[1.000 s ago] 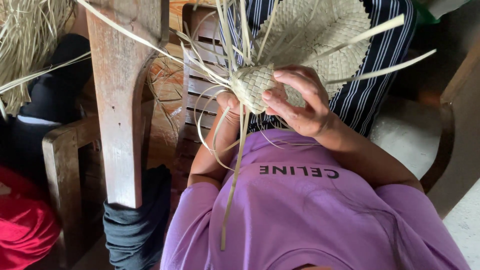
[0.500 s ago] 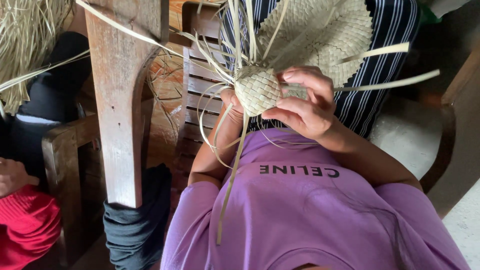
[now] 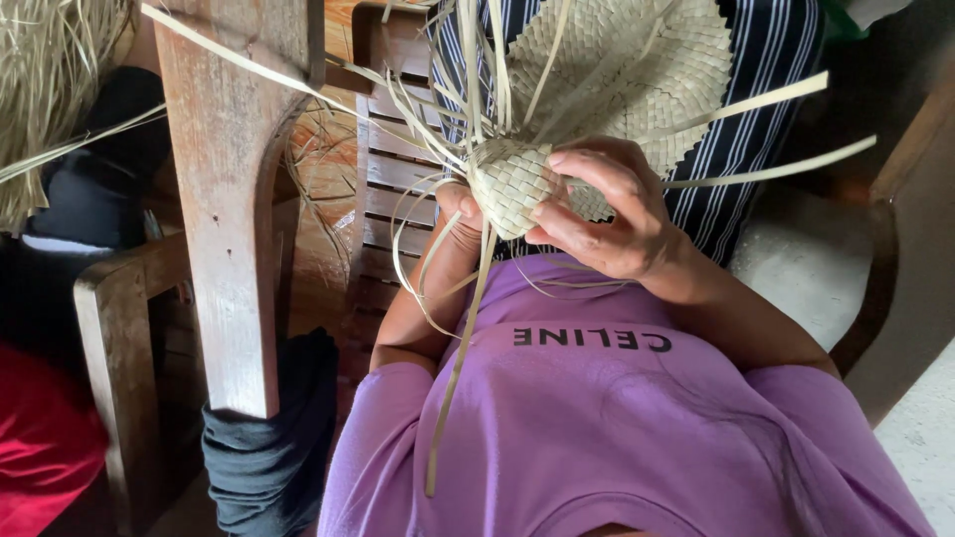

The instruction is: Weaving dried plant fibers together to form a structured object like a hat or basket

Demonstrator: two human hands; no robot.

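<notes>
Above the purple shirt (image 3: 617, 418), I see the right hand (image 3: 607, 214) with fingers curled on the woven palm pouch (image 3: 509, 184); left hand (image 3: 456, 204) grips it from behind.

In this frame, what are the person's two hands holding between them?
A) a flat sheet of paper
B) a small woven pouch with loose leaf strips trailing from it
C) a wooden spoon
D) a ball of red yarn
B: the left hand and right hand clasp a small woven pouch of pale leaf, with long loose strips hanging from it.
</notes>
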